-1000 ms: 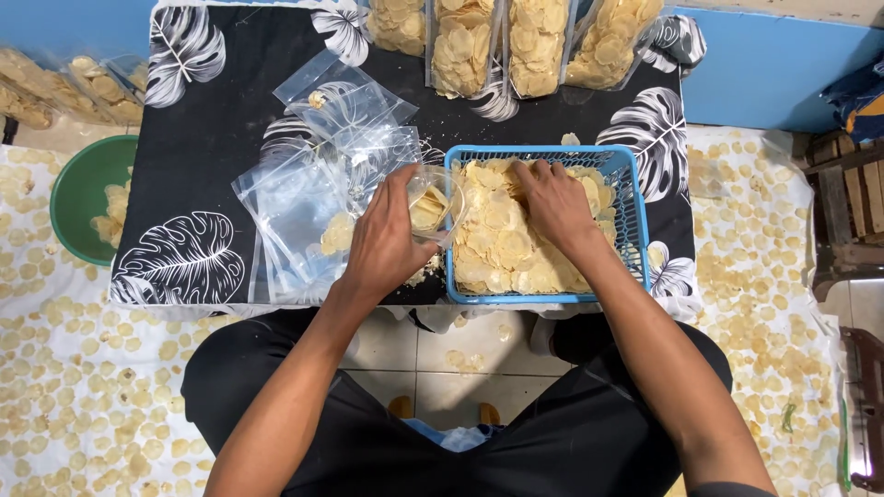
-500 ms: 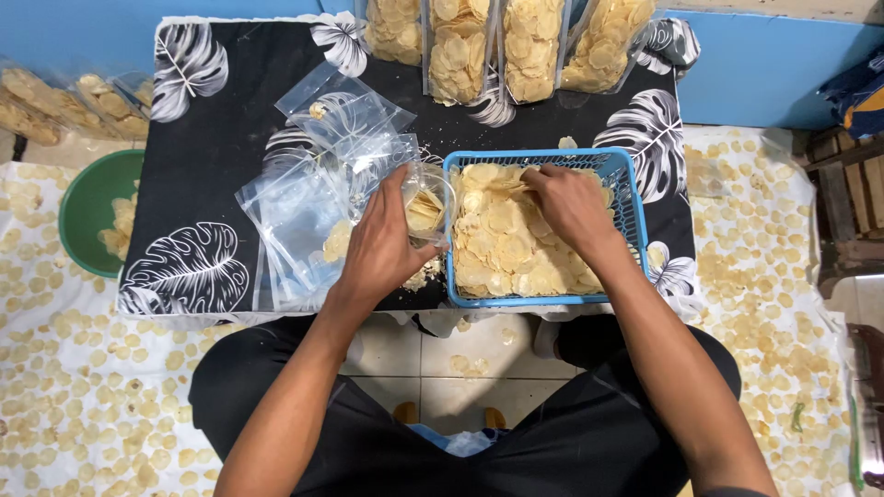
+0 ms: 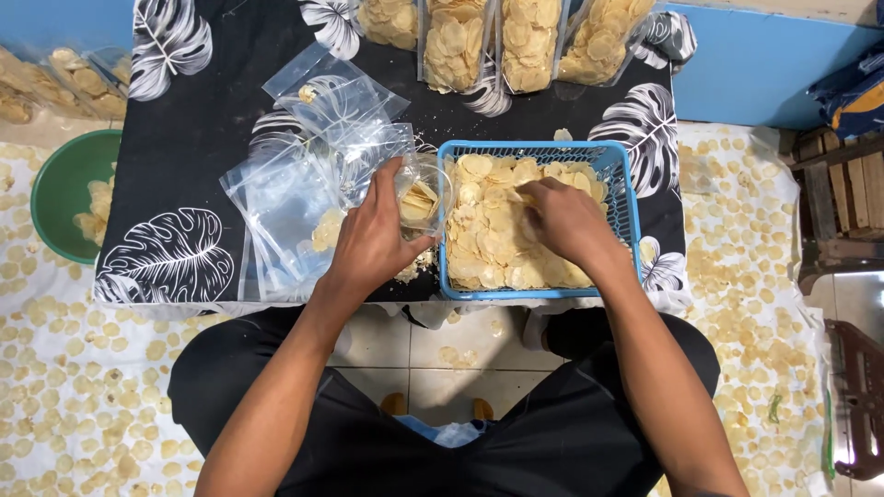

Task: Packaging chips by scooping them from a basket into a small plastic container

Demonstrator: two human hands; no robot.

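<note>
We see the left hand (image 3: 373, 241) gripping a small clear bag (image 3: 420, 201) partly filled with chips, held at the table's near edge, touching the left wall of the blue basket (image 3: 629, 198). Right hand (image 3: 564, 221) is inside the basket, fingers curled into the pale chips (image 3: 488, 248); we can't tell whether it has any pinched. The basket sits on the black leaf-print table (image 3: 203, 129), near-right area. A pile of empty clear bags (image 3: 295, 202) lies just left of the left hand. Four filled chip bags (image 3: 502, 41) stand along the far edge. A green bowl (image 3: 60, 189) sits off the left edge, on the floor.
</note>
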